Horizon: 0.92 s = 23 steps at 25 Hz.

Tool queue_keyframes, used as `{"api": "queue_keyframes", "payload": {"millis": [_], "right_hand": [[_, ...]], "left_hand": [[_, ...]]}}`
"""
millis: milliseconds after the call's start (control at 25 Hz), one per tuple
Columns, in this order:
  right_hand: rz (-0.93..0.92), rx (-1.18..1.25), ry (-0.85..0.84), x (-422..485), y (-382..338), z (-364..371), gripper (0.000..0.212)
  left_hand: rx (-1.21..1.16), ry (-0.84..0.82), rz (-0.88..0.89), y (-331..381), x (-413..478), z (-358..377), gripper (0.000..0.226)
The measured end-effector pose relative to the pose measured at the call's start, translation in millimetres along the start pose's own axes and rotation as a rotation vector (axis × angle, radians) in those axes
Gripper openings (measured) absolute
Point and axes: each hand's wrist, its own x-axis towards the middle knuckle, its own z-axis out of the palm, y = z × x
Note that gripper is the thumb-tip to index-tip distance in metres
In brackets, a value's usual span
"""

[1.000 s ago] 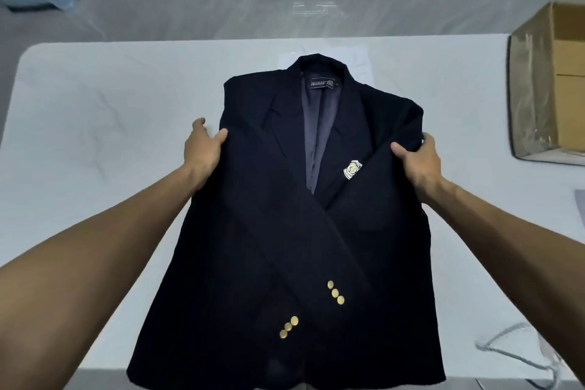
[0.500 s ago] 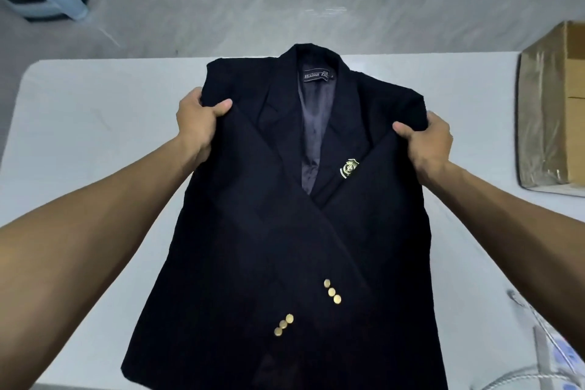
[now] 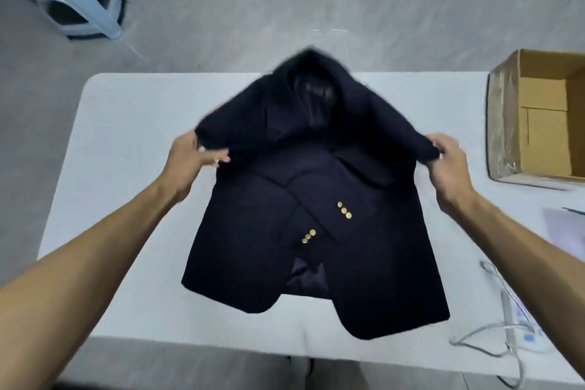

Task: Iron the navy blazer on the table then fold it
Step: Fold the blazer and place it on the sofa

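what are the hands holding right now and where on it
Both hands hold the navy blazer by its shoulder area: the left hand pinches the left side edge, the right hand the right, with the collar end raised off the table.

Left hand and right hand grip the navy blazer's raised shoulders.

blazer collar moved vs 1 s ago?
Yes. The collar has lifted and folded toward the person; it now overhangs the table's far edge, both hands gripping the shoulders.

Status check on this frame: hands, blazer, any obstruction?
Left hand and right hand grip blazer shoulders, top half lifted. Hem on table. Nothing in the way.
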Motion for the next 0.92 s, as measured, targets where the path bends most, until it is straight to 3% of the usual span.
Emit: {"api": "queue_keyframes", "payload": {"millis": [80, 160, 280, 400, 560, 640, 760, 840, 920], "right_hand": [[0.153, 0.058, -0.094, -49.5, 38.0, -20.4, 0.047], [0.402, 0.126, -0.168, -86.0, 79.4, -29.8, 0.045], [0.647, 0.102, -0.165, -121.1, 117.6, -14.9, 0.023], [0.539, -0.125, -0.086, -128.9, 119.7, 14.5, 0.046], [0.444, 0.025, 0.042, -135.8, 108.6, 27.6, 0.028], [0.447, -0.143, -0.031, -142.5, 120.0, 29.2, 0.029], [0.416, -0.543, -0.084, -141.5, 142.6, 32.2, 0.051], [0.314, -0.561, 0.043, -124.0, 144.1, 35.1, 0.070], [0.331, -0.536, 0.093, -106.7, 136.9, 35.5, 0.091]], "left_hand": [[0.019, -0.130, -0.187, -47.0, -45.3, -15.9, 0.045], [-0.106, -0.156, -0.440, -99.4, -74.9, -18.0, 0.052], [-0.125, 0.024, -0.700, -155.2, -91.6, 5.6, 0.022], [0.192, 0.043, -0.623, -171.5, -90.7, 46.4, 0.048], [0.301, 0.254, -0.332, -159.3, -82.7, 47.4, 0.029], [0.469, 0.234, -0.281, -162.5, -79.6, 36.3, 0.029], [0.670, 0.094, -0.419, -187.3, -77.2, 33.6, 0.044], [0.683, 0.188, -0.442, -192.2, -73.7, 39.3, 0.057], [0.796, 0.287, -0.250, -188.4, -74.0, 44.5, 0.069]]}}
